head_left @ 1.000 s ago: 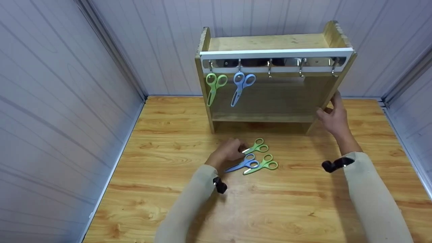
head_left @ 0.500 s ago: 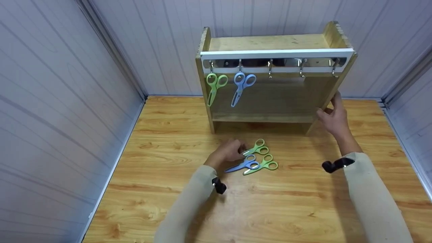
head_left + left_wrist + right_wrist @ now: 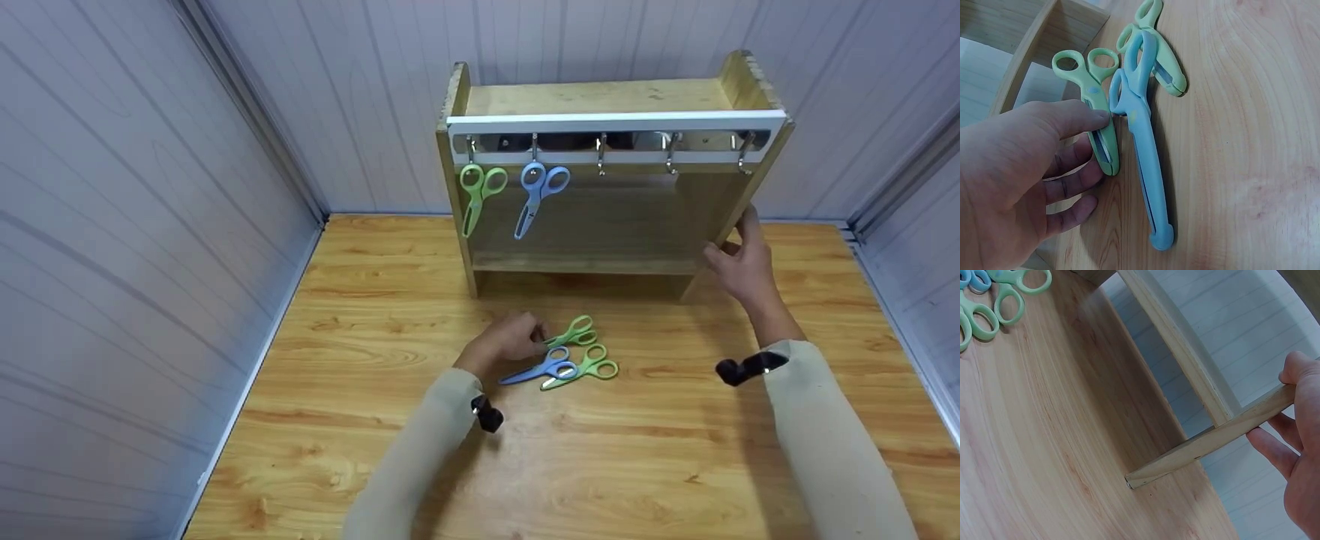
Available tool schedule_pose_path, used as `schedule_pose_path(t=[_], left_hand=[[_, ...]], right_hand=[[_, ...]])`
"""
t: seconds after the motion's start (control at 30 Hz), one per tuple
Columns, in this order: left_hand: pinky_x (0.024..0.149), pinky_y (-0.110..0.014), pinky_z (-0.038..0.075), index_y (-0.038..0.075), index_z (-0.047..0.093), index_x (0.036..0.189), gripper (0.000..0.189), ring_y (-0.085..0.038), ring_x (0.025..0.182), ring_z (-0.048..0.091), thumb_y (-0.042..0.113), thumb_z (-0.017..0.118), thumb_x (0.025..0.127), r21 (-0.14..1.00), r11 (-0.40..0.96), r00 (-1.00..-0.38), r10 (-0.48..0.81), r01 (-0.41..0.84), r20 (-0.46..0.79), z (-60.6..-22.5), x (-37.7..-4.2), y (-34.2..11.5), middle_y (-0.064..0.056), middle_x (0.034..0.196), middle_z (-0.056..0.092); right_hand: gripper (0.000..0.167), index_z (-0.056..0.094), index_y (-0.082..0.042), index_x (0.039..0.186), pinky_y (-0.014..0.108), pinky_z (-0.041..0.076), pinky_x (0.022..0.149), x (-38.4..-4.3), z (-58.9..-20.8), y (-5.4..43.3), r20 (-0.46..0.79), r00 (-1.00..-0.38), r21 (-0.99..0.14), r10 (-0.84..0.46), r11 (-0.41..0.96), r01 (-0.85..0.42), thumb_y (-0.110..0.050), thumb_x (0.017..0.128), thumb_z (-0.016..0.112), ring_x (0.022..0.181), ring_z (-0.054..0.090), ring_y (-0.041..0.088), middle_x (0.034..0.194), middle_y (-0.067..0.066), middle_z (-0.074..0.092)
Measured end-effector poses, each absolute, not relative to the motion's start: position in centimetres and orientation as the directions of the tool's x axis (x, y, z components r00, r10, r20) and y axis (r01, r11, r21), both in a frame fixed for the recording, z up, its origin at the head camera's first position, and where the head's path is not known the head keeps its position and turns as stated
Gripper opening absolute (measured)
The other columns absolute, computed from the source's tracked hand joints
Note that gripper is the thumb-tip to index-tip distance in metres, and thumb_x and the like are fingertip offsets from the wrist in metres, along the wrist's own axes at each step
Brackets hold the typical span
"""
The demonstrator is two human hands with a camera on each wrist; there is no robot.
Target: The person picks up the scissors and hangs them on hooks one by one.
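My left hand (image 3: 511, 335) pinches a pair of green scissors (image 3: 1105, 135) by the blade end, thumb on top and fingers beneath, handles pointing away. Beside it on the table lie blue scissors (image 3: 1148, 163), which overlap a second green pair (image 3: 1169, 70). With my right hand (image 3: 742, 262) I grip the right side panel (image 3: 1213, 441) of a wooden shelf (image 3: 585, 264), thumb on one face and fingers on the other. Green scissors (image 3: 474, 196) hang by a finger loop from the leftmost hook, and blue scissors (image 3: 532, 196) from the hook beside it.
A white rail (image 3: 615, 120) with several metal hooks runs across the shelf's upper front; the three hooks on the right, including the middle hook (image 3: 601, 157), carry nothing. The wood-grain table (image 3: 637, 450) is bounded by pale panel walls (image 3: 375, 112) behind and at both sides.
The green scissors in my left hand have tilted, their handles rising and turning slightly. My right hand keeps its grip on the shelf, and the hanging scissors stay put.
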State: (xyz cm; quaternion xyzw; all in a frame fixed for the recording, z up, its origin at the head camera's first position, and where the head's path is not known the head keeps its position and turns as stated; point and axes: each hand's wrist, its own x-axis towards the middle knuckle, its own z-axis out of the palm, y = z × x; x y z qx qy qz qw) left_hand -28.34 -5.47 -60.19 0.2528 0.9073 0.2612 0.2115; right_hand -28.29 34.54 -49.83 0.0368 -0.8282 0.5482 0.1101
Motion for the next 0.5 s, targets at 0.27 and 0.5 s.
schedule_pose_path(t=[0.27,0.5], left_hand=[[0.086,-0.032,0.054,0.014,0.078,0.117,0.013,-0.014,0.092,0.062,0.018,0.072,0.106,0.579,0.733,-0.772,0.581,0.358,-0.257,-57.9,-27.2,-5.4,-0.001,0.107,0.077],[0.082,-0.03,0.052,0.018,0.076,0.112,0.012,-0.013,0.088,0.062,0.017,0.074,0.101,0.619,0.678,-0.755,0.624,0.397,-0.2,-58.9,-27.8,-5.8,0.001,0.101,0.075]], right_hand=[[0.09,0.005,-0.023,0.182,0.01,0.055,0.077,-28.2,-49.7,34.6,0.196,-0.979,-0.912,0.053,0.377,-0.162,-0.006,0.11,0.056,0.147,0.053,0.064,0.187,0.026,0.021],[0.09,0.008,-0.022,0.182,0.011,0.056,0.079,-28.3,-49.8,34.6,0.21,-0.976,-0.902,0.056,0.397,-0.171,-0.007,0.11,0.058,0.141,0.062,0.054,0.186,0.025,0.025]])
